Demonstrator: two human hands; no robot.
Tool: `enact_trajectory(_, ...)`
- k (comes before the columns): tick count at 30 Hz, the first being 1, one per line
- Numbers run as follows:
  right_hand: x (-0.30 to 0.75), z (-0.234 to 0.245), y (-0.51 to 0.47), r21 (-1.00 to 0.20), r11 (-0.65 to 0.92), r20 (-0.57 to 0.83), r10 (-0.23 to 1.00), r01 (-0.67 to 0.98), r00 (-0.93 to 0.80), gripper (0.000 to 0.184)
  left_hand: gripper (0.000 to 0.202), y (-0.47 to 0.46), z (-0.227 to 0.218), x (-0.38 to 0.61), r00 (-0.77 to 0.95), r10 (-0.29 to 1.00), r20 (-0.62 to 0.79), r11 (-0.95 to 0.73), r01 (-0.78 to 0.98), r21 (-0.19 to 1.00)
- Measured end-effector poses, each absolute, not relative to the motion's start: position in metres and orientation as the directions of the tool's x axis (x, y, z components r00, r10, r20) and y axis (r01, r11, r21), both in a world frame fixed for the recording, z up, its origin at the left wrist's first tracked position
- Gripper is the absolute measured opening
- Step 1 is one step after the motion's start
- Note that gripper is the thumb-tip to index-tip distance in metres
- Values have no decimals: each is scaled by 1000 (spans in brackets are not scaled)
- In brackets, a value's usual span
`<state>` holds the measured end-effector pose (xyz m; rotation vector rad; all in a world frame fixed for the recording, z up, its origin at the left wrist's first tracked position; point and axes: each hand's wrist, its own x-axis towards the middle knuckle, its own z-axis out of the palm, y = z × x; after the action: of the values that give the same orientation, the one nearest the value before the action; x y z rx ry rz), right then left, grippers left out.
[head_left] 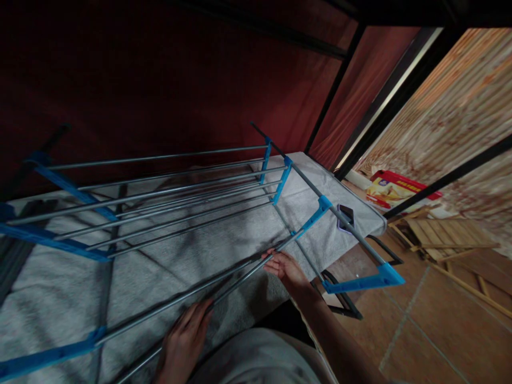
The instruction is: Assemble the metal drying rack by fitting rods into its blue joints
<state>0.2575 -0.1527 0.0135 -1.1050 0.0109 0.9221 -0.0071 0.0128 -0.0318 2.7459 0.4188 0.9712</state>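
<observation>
A rack of grey metal tubes [192, 186] and blue plastic brackets [318, 213] stands over a table covered with grey cloth [236, 234]. Low in front of me, my left hand [184, 336] has its fingers curled over a slanting metal tube [240, 280]. Farther right along this tube, my right hand [285, 266] pinches it between thumb and fingers, close to a blue bracket. Another crossbar [172, 304] runs just behind it, rising from a lower left bracket [60, 352]. Where the held tube ends near my right fingers cannot be made out.
A phone [345, 217] lies on the cloth near the table's right end. Beyond it, a red and yellow box [400, 189] and a slatted wooden folding piece [452, 234] rest by the tiled floor [448, 320]. Dark frame posts [336, 98] and a reddish sheet [160, 80] border the back.
</observation>
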Motion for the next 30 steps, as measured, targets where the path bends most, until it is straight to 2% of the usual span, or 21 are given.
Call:
enact_trajectory(8, 259, 10, -153, -767, 110, -440, 627, -633, 643, 41, 25, 14, -31, -9, 761, 335, 556, -933, 186, 308)
enact_trajectory(22, 260, 11, -153, -767, 105, -450, 615, -634, 647, 43, 24, 13, -24, -4, 746, 324, 582, -943, 209, 257)
enact_trajectory(30, 260, 14, -153, -776, 107, -439, 617, -622, 654, 46, 24, 15, -15, -2, 771, 325, 548, -943, 221, 248)
